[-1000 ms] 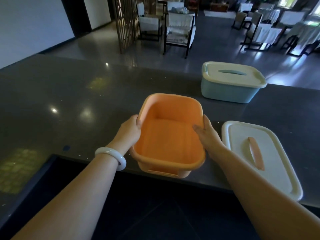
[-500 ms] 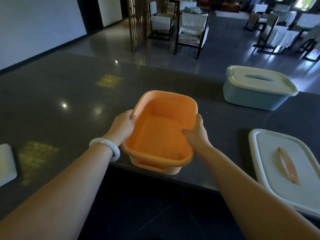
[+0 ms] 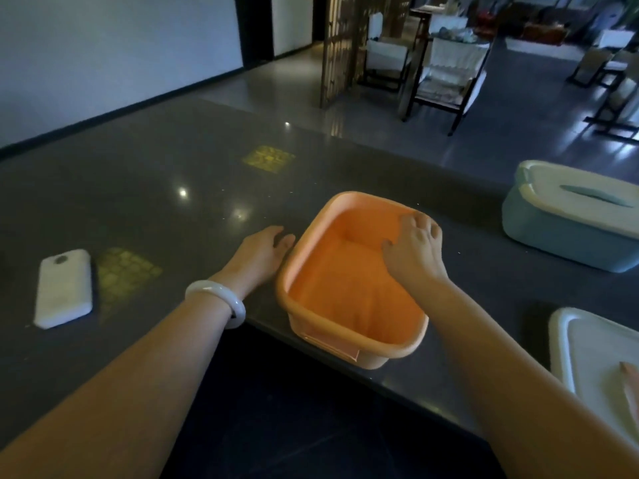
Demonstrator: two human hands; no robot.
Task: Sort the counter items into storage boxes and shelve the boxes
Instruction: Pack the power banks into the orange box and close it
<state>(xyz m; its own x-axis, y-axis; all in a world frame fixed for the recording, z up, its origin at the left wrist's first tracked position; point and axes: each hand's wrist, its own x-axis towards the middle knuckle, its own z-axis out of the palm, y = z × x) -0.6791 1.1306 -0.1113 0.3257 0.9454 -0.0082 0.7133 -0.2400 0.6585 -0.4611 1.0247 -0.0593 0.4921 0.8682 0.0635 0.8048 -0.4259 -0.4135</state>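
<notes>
An empty orange storage box [image 3: 345, 292] sits on the dark counter [image 3: 166, 209], its near end just over the front edge. My right hand [image 3: 413, 252] reaches over the box's far right corner, fingers curled over the rim and thumb inside. My left hand [image 3: 259, 252] lies relaxed beside the box's left wall, fingertips next to the rim, holding nothing. A white bangle [image 3: 216, 302] is on that wrist. A white flat rectangular item [image 3: 64, 288] lies on the counter to the left.
A light blue box with a white lid [image 3: 570, 216] stands at the right. A loose white lid with an orange handle [image 3: 587, 357] lies at the lower right. Chairs and tables fill the room beyond the counter.
My left hand has let go of the box's left rim and lies beside it. My right hand has slid to the far right corner. The view swung left, revealing the white item.
</notes>
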